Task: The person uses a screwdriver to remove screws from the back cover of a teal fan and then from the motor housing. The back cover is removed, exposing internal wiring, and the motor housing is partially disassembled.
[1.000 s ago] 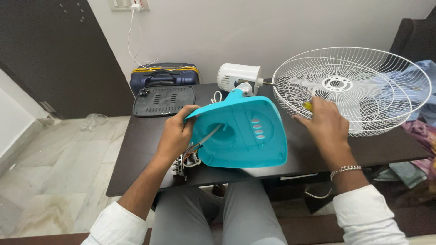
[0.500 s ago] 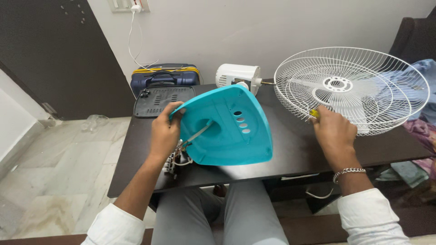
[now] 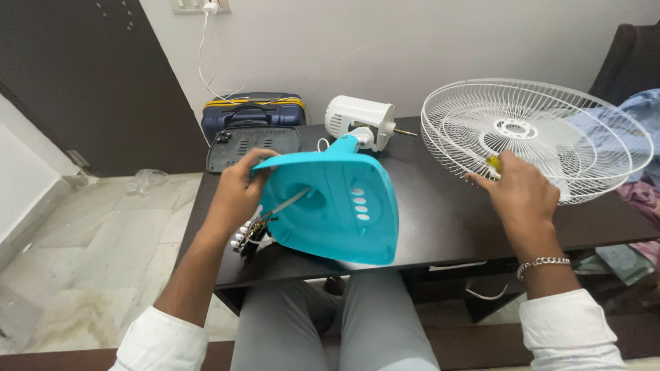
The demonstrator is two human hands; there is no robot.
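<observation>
Turquoise fan base [image 3: 337, 206] tipped up on edge at the near side of the dark table [image 3: 447, 220], its hollow underside turned toward the camera, its long axis running from the narrow neck at upper left, which points away toward the wall, down to the broad rounded end at lower right near the table's front edge. The left hand [image 3: 237, 192] holds the base by its upper left rim, fingers curled over the edge and clamped on the plastic; a switch block with wires [image 3: 251, 233] hangs out of the base just below that hand. The right hand [image 3: 519, 196] rests on the table well apart from the base, fingers closed around a yellow-handled tool [image 3: 493, 163] of which only the tip shows, just beside the white wire fan guard [image 3: 536, 134] lying flat at the right. Behind the base sits the white fan motor [image 3: 357, 118], shaft pointing right. A black grille panel [image 3: 254, 144] lies at the far left corner, a blue suitcase [image 3: 253, 113] beyond it on the floor.
</observation>
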